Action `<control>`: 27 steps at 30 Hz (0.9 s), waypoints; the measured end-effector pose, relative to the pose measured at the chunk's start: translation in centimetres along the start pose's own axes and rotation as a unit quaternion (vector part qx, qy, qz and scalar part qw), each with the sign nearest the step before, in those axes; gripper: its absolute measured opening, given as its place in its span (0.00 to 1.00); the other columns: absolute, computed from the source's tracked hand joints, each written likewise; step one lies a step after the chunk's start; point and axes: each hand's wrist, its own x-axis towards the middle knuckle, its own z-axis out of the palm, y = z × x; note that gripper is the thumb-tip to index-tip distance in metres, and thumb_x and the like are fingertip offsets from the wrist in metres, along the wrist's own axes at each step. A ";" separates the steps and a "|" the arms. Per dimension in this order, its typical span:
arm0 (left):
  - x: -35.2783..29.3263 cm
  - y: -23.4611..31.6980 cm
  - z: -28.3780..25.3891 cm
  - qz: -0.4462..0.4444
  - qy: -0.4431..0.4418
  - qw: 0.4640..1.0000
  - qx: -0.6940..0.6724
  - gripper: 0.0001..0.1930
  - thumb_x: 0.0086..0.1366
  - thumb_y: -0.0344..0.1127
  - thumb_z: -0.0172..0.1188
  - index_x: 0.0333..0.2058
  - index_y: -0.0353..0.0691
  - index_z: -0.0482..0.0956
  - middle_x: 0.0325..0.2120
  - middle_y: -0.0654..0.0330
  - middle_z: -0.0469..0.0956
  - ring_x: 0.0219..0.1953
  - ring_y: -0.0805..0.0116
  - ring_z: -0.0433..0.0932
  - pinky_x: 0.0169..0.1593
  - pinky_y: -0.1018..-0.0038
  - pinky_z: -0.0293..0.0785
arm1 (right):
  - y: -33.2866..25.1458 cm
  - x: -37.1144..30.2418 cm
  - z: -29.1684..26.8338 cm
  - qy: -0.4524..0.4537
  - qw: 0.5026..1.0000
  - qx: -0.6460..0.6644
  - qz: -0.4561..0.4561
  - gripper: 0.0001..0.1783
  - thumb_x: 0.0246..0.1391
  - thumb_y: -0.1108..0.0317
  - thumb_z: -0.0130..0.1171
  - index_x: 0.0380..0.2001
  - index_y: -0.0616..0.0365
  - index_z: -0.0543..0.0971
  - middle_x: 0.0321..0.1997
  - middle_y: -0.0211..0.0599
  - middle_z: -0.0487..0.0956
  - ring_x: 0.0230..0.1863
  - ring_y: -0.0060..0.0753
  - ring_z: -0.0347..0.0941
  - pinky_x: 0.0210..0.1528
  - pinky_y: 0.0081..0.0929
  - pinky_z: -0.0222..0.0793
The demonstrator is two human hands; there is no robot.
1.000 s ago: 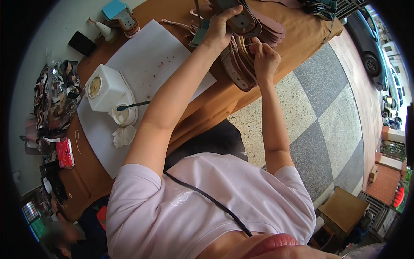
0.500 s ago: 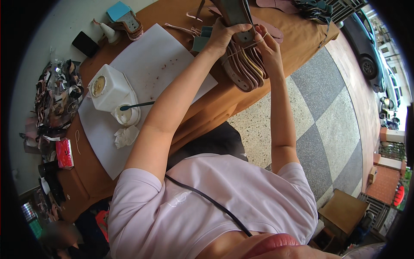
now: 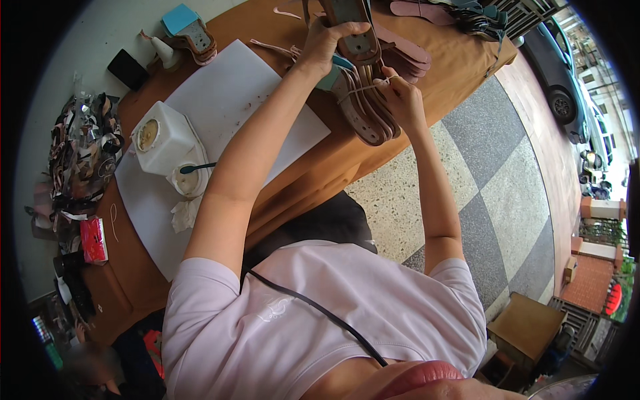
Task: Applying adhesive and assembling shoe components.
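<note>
My left hand (image 3: 321,48) is closed on a dark grey sole-shaped piece (image 3: 360,45) with small holes in it, its thumb across the top. Just below hangs a bundle of stacked insoles (image 3: 363,120), brown and tan at their rounded ends, over the table's front edge. A thin pale band (image 3: 365,87) runs across this bundle. My right hand (image 3: 403,97) pinches the band at the bundle's right side, fingers curled in. Some teal pieces (image 3: 331,80) show behind the bundle, partly covered by it.
A brown cloth covers the table (image 3: 433,63). On a white sheet (image 3: 237,87) stand a white glue container (image 3: 170,140) and a dark-handled brush (image 3: 200,167). Pink insoles (image 3: 407,57) lie beyond my right hand. Tiled floor (image 3: 480,127) lies to the right.
My left hand has shifted left with the dark piece, apart from my right hand. My right hand has come lower and nearer, its fingers more tightly curled on the band.
</note>
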 end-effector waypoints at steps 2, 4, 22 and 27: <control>0.6 1.8 -0.9 -0.072 -0.008 0.996 -0.046 0.13 0.44 0.34 0.59 0.30 0.36 0.75 0.27 0.59 0.76 0.29 0.72 0.74 0.36 0.76 0.72 | -1.6 -0.4 -0.8 0.020 0.999 -0.017 -0.041 0.07 0.45 0.69 0.52 0.23 0.61 0.75 0.31 0.47 0.75 0.26 0.25 0.71 0.31 0.20 0.65; 1.0 3.2 -1.9 -0.151 0.021 0.983 -0.102 0.12 0.45 0.40 0.61 0.25 0.42 0.73 0.24 0.64 0.74 0.27 0.71 0.74 0.32 0.75 0.71 | -3.8 -0.5 -2.1 -0.063 0.981 -0.181 0.030 0.08 0.43 0.67 0.55 0.21 0.62 0.74 0.28 0.44 0.75 0.26 0.33 0.72 0.30 0.21 0.65; -9.7 6.4 7.6 -0.477 -0.226 0.842 -0.113 0.17 0.44 0.34 0.58 0.34 0.32 0.71 0.28 0.56 0.75 0.26 0.71 0.75 0.33 0.77 0.73 | -9.3 -4.8 -12.0 -0.026 0.862 -0.292 -0.413 0.47 0.11 0.72 0.62 0.48 0.47 0.62 0.42 0.47 0.65 0.45 0.46 0.65 0.56 0.50 0.45; -10.9 5.9 9.0 -0.543 -0.287 0.778 -0.129 0.16 0.47 0.37 0.57 0.33 0.34 0.71 0.28 0.58 0.74 0.27 0.73 0.75 0.34 0.78 0.72 | -9.9 -7.1 -13.0 -0.072 0.872 -0.274 -0.399 0.42 0.17 0.72 0.62 0.45 0.62 0.60 0.41 0.48 0.66 0.40 0.46 0.66 0.39 0.39 0.60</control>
